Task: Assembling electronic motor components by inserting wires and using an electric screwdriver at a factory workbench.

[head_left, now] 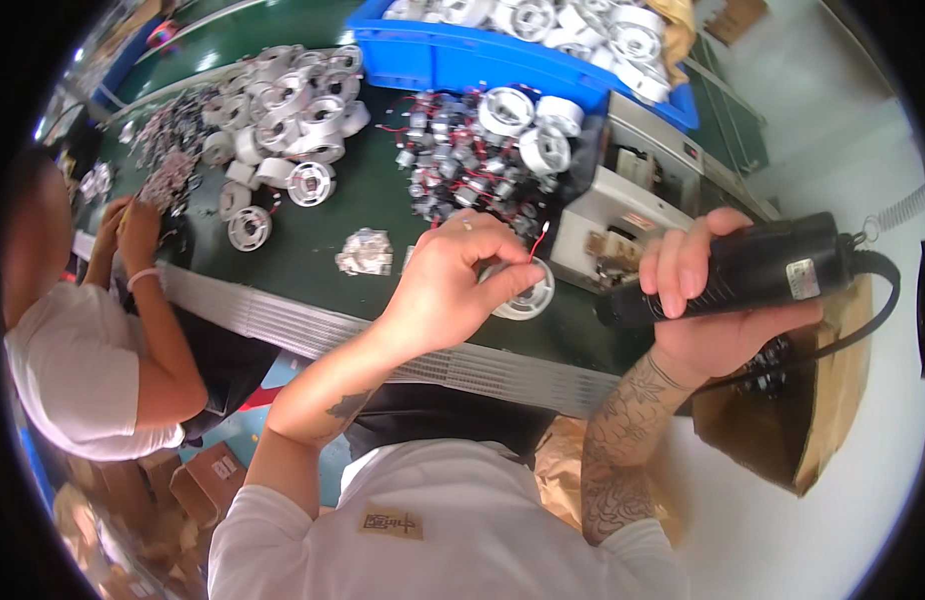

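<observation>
My left hand is closed at the near part of the green bench, its thumb and fingers gripping the rim of a white round plastic housing. A short red wire with a white plug sticks up beside the fingertips. Part of the housing is hidden under the hand. My right hand is wrapped round a black electric screwdriver, held roughly level to the right of the housing. Its tip points left, and the bit cannot be made out. Beyond my left hand lies a pile of small motors with red wires.
A grey metal machine stands right of the motors. Behind is a blue crate of white housings. More housings are heaped left, near a co-worker. The screwdriver's cable loops above a cardboard box.
</observation>
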`<state>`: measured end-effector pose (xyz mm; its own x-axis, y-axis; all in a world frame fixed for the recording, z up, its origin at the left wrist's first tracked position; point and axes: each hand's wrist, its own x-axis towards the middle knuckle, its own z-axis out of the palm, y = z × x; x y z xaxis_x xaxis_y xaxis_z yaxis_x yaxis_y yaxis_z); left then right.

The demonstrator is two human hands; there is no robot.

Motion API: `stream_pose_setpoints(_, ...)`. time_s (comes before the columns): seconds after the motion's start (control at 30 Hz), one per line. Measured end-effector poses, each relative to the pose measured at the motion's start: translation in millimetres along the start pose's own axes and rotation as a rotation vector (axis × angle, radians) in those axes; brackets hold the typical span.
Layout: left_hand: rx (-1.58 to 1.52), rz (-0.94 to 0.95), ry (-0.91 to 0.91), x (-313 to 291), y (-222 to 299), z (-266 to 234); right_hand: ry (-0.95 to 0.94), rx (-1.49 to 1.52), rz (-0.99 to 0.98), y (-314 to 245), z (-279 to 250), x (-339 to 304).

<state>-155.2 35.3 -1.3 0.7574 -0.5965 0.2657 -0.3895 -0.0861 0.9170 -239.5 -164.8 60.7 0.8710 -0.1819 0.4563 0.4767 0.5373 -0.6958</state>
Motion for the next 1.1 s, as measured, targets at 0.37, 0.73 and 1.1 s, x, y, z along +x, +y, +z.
stream_pose_setpoints(0.37,0.190,0.110,0.069,0.9,-5.4,19.8,0.018,-0.169,-0.228,-17.2,-13.5,1.9)
stream_pose_setpoints(0.73,0.091,0.149,0.195,-9.0,-19.2,40.6,0.139,-0.202,-0.300,0.4,-20.5,-5.4)
stream_pose_setpoints(1.1,-0.051,0.022,0.125,-10.1,-22.5,35.9,0.065,-0.187,-0.300,4.5,-21.4,-5.6)
